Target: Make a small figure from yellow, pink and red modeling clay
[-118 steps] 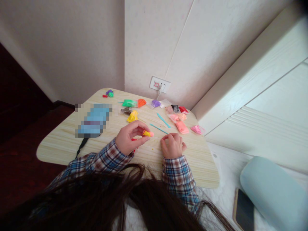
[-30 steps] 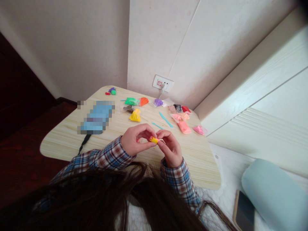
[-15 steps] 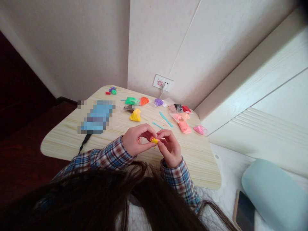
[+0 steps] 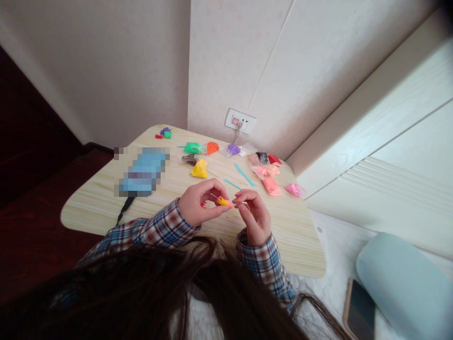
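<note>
A small yellow modelling-clay piece (image 4: 222, 201) with red bits and a pink end is pinched between the thumb and fingers of my left hand (image 4: 198, 203). My right hand (image 4: 255, 216) is just to the right of the pink end, its thumb and index finger a little apart and nothing visible between them. Bits of red clay (image 4: 203, 204) show behind my left thumb, partly hidden by the hand. Beyond my hands lie a thin blue modelling tool (image 4: 232, 184) and a larger blue modelling tool (image 4: 244, 174).
Clay bags lie across the table (image 4: 283, 236), among them yellow (image 4: 199, 168), green (image 4: 194, 148), purple (image 4: 233, 149) and coral (image 4: 272, 185). Small shaped clay pieces (image 4: 167, 134) sit at the far left corner. A blurred blue object (image 4: 143, 172) with a black strap is left.
My right hand has come off the clay piece and shifted slightly right. The piece stays in my left hand, tilted a little differently, with more of its pink end showing.
</note>
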`<move>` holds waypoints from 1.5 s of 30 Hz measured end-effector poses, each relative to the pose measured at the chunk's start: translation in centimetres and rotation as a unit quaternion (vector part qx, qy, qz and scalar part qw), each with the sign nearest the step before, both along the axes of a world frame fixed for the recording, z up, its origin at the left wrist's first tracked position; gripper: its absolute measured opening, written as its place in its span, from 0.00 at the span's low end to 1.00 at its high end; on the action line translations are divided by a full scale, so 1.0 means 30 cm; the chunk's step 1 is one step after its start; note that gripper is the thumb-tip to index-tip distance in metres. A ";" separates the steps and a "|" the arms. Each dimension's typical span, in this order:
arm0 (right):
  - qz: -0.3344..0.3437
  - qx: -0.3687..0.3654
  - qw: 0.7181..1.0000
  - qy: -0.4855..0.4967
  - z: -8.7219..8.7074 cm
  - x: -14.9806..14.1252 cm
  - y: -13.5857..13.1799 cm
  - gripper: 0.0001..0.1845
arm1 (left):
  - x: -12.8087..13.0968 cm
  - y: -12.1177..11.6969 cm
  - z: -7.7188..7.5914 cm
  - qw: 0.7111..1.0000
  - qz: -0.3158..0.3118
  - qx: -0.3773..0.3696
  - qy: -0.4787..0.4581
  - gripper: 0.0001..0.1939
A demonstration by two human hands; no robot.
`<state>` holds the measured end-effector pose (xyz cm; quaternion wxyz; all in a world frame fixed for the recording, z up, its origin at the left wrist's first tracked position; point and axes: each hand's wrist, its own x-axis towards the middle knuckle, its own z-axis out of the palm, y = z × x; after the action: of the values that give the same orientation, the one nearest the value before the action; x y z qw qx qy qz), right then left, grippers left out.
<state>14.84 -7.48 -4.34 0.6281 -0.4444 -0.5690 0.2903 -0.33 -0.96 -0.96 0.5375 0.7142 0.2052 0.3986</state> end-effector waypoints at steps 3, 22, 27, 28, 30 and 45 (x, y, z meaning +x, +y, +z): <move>-0.002 0.010 1.000 -0.020 -0.012 0.017 0.004 0.04 | 0.000 0.001 -0.002 1.000 0.001 0.004 0.000 0.08; -0.073 0.013 0.991 -0.113 0.015 -0.033 -0.003 0.03 | -0.007 0.005 -0.007 0.999 -0.031 0.005 -0.032 0.07; -0.074 0.010 0.991 -0.110 0.015 -0.035 -0.004 0.03 | -0.007 0.003 0.001 0.999 -0.033 -0.004 -0.030 0.07; -0.068 0.009 0.991 -0.113 0.016 -0.032 -0.004 0.03 | -0.007 0.002 0.002 0.999 -0.032 -0.006 -0.027 0.07; -0.054 0.005 0.991 -0.125 0.018 -0.026 -0.004 0.04 | -0.007 0.002 0.004 0.999 -0.028 -0.010 -0.022 0.07; -0.074 0.027 0.989 -0.125 0.023 -0.039 -0.004 0.03 | -0.008 0.004 0.006 0.999 -0.021 -0.021 -0.019 0.07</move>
<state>13.66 -7.60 -3.63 0.5839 -0.5003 -0.6164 0.1699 -0.56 -0.85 -0.79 0.5649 0.6989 0.1880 0.3964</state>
